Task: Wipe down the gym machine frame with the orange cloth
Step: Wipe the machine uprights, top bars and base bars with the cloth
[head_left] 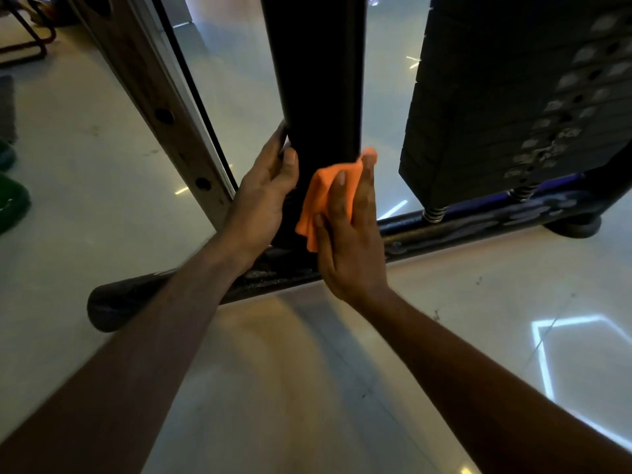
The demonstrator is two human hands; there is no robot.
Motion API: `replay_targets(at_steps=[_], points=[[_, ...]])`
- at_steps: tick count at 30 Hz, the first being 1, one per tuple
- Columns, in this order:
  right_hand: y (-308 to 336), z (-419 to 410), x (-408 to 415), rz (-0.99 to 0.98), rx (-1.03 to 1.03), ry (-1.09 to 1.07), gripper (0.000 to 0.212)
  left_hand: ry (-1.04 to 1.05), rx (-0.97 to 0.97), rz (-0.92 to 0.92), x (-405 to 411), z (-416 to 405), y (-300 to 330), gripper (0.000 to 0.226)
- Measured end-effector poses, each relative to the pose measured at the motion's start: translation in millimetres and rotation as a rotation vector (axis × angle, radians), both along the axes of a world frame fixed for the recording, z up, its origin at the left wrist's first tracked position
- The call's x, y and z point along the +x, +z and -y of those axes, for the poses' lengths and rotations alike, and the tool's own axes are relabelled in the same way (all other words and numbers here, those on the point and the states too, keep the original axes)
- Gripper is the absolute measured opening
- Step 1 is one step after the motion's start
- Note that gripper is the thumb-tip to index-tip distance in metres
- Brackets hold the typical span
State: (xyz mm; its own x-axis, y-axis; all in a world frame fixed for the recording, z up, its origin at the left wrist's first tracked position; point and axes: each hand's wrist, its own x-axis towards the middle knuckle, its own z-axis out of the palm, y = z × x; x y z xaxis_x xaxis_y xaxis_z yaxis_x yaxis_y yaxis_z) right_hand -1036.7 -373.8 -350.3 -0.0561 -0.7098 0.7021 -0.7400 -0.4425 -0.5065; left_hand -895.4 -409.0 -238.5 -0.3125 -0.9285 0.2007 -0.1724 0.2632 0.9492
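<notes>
A broad black upright post of the gym machine frame rises from a black base bar lying on the floor. My left hand grips the left edge of the post near its foot, thumb on the front face. My right hand presses a crumpled orange cloth against the lower front of the post with straight fingers. Part of the cloth hangs loose to the left of my palm.
A black weight stack sits on springs to the right of the post. A brown perforated upright slants at the left. A rounded bar end projects at lower left. Green objects lie at the left edge on glossy tile floor.
</notes>
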Motion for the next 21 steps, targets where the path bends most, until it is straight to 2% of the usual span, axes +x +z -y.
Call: replay_targets(at_steps=[3,5,8,10,12,15,18,19,21], points=[[-55.2,-22.4,-9.4,-0.064,0.137,0.013,0.089,0.023,0.000,0.045,6.8,-3.0,-21.1,0.052],[-72.0,-30.9,-12.6,-0.071,0.183,0.020,0.089,0.043,-0.020,0.159,10.6,-7.7,-40.5,0.055],[-55.6,-26.3,-7.7,0.032,0.199,0.027,0.082,0.111,-0.106,0.359,10.3,-16.4,-56.5,0.057],[-33.0,-12.6,0.1,0.143,0.158,0.001,0.076,0.110,-0.201,0.416,8.9,-19.2,-58.3,0.060],[-20.3,-1.5,3.6,0.171,0.103,-0.030,0.076,0.098,-0.281,0.452,10.1,-16.5,-62.0,0.062],[-44.7,-5.5,-5.4,-0.002,0.120,-0.028,0.084,0.093,-0.382,0.519,17.7,-11.0,-73.3,0.062],[-90.4,-20.3,-24.1,-0.197,0.234,-0.043,0.103,0.121,-0.465,0.576,20.6,-13.4,-84.0,0.065],[-101.8,-24.2,-29.4,-0.251,0.242,-0.046,0.102,0.139,-0.468,0.585,20.1,-15.2,-86.5,0.069],[-106.6,-28.9,-30.9,-0.255,0.238,-0.036,0.085,0.160,-0.482,0.612,18.1,-18.7,-89.4,0.079]])
